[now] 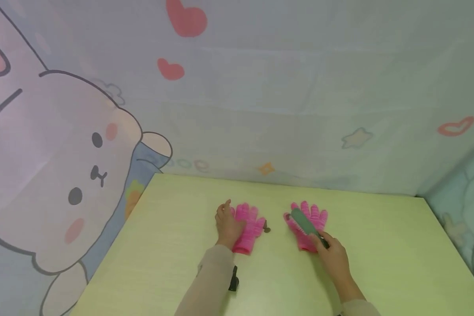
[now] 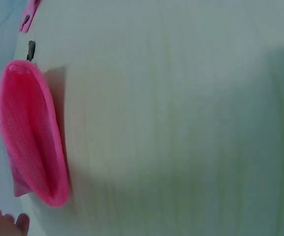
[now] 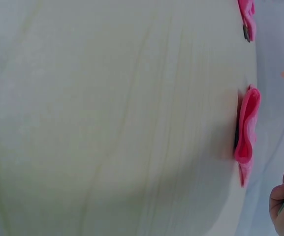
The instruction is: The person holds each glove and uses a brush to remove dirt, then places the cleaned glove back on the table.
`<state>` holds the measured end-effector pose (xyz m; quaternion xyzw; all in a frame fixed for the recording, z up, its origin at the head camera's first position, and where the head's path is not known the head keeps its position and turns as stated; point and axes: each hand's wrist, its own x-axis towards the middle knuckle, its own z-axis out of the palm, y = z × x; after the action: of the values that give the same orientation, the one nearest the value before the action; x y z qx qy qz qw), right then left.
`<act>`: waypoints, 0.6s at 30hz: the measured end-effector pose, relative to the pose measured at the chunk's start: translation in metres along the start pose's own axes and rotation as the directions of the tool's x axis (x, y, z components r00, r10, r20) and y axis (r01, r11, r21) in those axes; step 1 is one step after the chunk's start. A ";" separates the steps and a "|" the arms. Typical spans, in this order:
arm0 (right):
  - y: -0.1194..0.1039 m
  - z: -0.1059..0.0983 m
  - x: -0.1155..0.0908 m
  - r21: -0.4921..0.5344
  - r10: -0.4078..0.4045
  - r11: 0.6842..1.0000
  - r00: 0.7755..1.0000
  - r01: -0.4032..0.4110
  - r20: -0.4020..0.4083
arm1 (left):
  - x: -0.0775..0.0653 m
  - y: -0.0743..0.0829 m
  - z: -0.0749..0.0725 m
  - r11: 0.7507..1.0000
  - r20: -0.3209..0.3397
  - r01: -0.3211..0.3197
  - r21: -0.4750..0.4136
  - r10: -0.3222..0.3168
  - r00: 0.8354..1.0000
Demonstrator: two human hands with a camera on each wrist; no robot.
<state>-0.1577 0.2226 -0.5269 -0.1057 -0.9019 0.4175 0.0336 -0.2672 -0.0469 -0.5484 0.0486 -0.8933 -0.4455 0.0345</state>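
Gripping green brush [image 1: 305, 221] by handle [image 1: 323, 241], R hand [image 1: 333, 257] has fingers curled round it, prob. to keep bristles toward R pink glove [image 1: 320, 218] on counter [image 1: 162, 245]; L hand [image 1: 227, 226], fingers loosely spread, touches L pink glove [image 1: 248, 230], maybe steadying it.

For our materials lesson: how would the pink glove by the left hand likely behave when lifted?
The pink glove would probably flop: its cuff looks like soft fabric. It is likely light, as that cuff gapes hollow. Rolling seems unlikely, with its fingers spread out.
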 end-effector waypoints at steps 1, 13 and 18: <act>0.001 0.000 0.000 0.026 0.005 1.000 1.000 -0.005 -0.002 | -0.002 0.001 -0.001 0.998 0.007 -0.040 0.049 0.040 0.999; 0.008 0.001 0.008 0.038 0.073 0.997 0.997 -0.072 -0.016 | -0.029 -0.010 -0.015 0.780 0.409 -0.421 0.462 0.234 0.882; 0.010 0.005 0.012 -0.024 0.067 0.998 0.998 -0.066 0.017 | -0.028 -0.013 -0.010 0.770 0.369 -0.402 0.495 0.233 0.900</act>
<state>-0.1681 0.2281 -0.5379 -0.1323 -0.9029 0.4087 0.0105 -0.2376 -0.0598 -0.5533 -0.1617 -0.9742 -0.1535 -0.0352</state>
